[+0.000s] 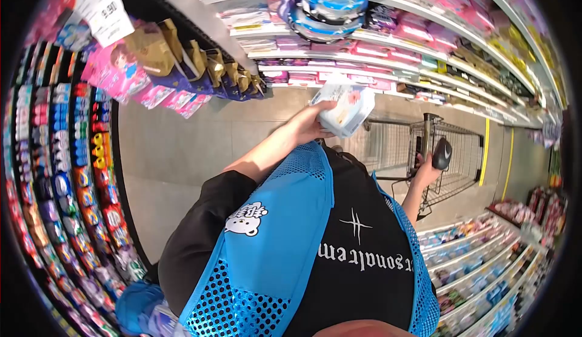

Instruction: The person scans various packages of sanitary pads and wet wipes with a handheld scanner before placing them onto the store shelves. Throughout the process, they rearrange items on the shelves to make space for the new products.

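My left hand [316, 122] is closed on the near edge of a white and pale blue soft pack [348, 111] printed with a pink flower. It holds the pack up in front of my chest, above the floor. My right hand [427, 172] is lower and to the right, its fingers curled round the handle [427, 132] of a wire shopping cart [458, 173]. Against that hand sits a rounded black thing [443, 153] with a white swoosh; its kind I cannot make out.
Shelves [388, 52] of pink and purple packs run along the far side. Bottles fill a rack [60, 173] at the left, with gold and pink bags [151, 52] hanging beside it. More stocked shelves [479, 264] stand at the lower right. Grey floor [176, 149] lies between them.
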Motion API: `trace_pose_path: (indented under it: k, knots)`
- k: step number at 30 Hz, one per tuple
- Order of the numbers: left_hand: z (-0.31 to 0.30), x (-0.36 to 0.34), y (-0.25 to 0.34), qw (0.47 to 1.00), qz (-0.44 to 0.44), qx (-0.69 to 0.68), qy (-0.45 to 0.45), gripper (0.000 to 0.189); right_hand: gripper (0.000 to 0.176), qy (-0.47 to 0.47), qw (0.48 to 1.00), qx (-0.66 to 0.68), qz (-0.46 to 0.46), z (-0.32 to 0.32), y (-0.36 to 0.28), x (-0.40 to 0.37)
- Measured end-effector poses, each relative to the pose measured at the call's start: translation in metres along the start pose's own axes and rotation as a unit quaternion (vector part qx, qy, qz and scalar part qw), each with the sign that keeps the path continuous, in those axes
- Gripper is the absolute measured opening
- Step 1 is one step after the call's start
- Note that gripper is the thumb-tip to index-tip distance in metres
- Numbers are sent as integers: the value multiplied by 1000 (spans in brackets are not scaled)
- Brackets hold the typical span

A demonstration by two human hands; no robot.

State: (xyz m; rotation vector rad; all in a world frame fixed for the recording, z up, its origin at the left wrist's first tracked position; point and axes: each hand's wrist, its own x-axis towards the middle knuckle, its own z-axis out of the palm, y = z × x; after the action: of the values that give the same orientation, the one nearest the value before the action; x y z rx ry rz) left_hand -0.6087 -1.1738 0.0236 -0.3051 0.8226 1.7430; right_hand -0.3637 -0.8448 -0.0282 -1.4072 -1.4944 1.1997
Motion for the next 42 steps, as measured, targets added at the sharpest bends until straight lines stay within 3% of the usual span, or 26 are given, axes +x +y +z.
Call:
trace_pose_path:
  k: [5,9,10,11,13,15,17,21,23,25,28,31,32,36,39,42]
  knots:
    - [-16,-30,8,986,88,101,96,73,37,20,999,6,26,-4,32,16]
    - [-13,-62,40,943,229,147,190,74,34,8,995,40,87,4,42,12]
    - [-12,-70,50,942,272,126,152,73,34,10,996,35,84,5,51,14]
    - [-45,-55,55,909,305,173,226,72,33,3,996,29,85,8,54,15]
    - [-55,-63,80,855,379,256,246,77,33,-6,996,16,92,8,60,10]
    - [-44,-77,106,749,471,348,311,81,35,-1,995,-25,94,9,61,6]
    - [-30,-92,136,678,520,389,345,85,40,11,994,-71,88,10,64,6]
    - [2,-118,185,571,568,422,417,84,40,100,975,-166,-105,6,74,12]
    - [-4,-120,215,515,585,459,426,92,36,47,989,-127,-52,5,63,14]
    - [-7,-119,244,472,588,488,439,96,34,28,987,-148,64,5,51,13]
    - [-3,-120,283,445,573,511,461,98,36,75,987,-143,-14,2,84,26]
    - [3,-120,308,451,569,510,461,92,38,55,991,-118,-9,-9,101,37]
    - [4,-121,316,483,582,499,424,95,38,31,988,-143,39,-14,98,37]
    - [27,-132,325,582,602,435,331,102,36,40,990,-120,66,-14,90,38]
    - [13,-127,332,617,633,414,217,98,39,38,988,-132,71,-13,87,38]
    - [7,-123,317,594,660,415,195,95,36,37,989,-129,58,-12,70,28]
